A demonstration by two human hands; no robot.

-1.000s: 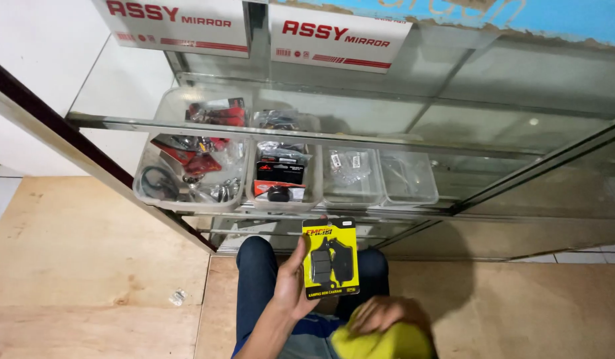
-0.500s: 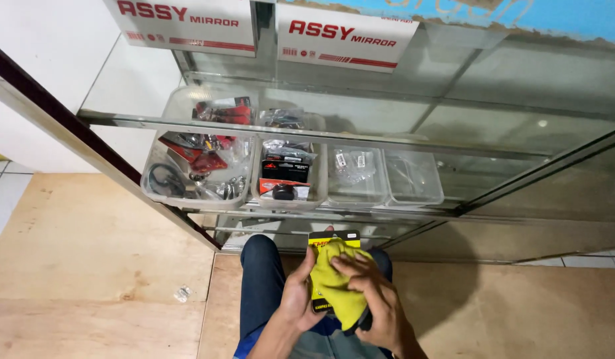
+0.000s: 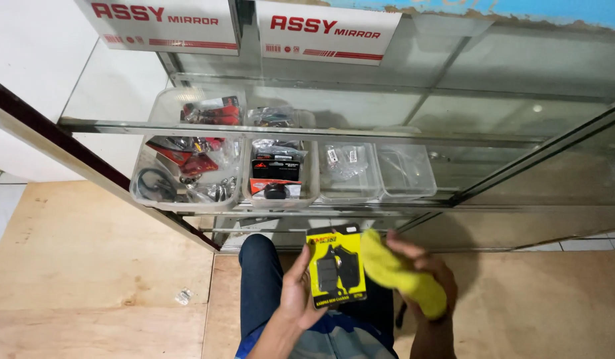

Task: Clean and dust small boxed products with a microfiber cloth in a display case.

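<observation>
In front of the glass case (image 3: 360,133), down over your knees, you are holding a yellow pack (image 3: 336,274) upright in your left hand (image 3: 299,292), fingers curled behind it and thumb along its left edge, so that hand is closing firmly on the pack. Your right hand (image 3: 424,279) is gripping a yellow cloth (image 3: 402,272), folded thick, fingers wrapping over its top; the cloth is touching the pack's right edge.

Progress, as a judgement: the wipe is looking partly done at most. The cloth is sitting at the side, not across the face, and the front is fully showing. Whether the back is getting cleaned you cannot tell. The pack is not yet on a shelf or in a bin.

The pack is looking flat and rectangular, a yellow card with a black top band and two dark pad-shaped parts under clear plastic. It is looking stiff, light and glossy.

Above, clear bins (image 3: 187,166) on the glass shelf are holding red and black small parts; the two right bins are looking nearly bare. A small wrapped bit (image 3: 183,296) is lying on the wood floor (image 3: 88,266), well apart.
</observation>
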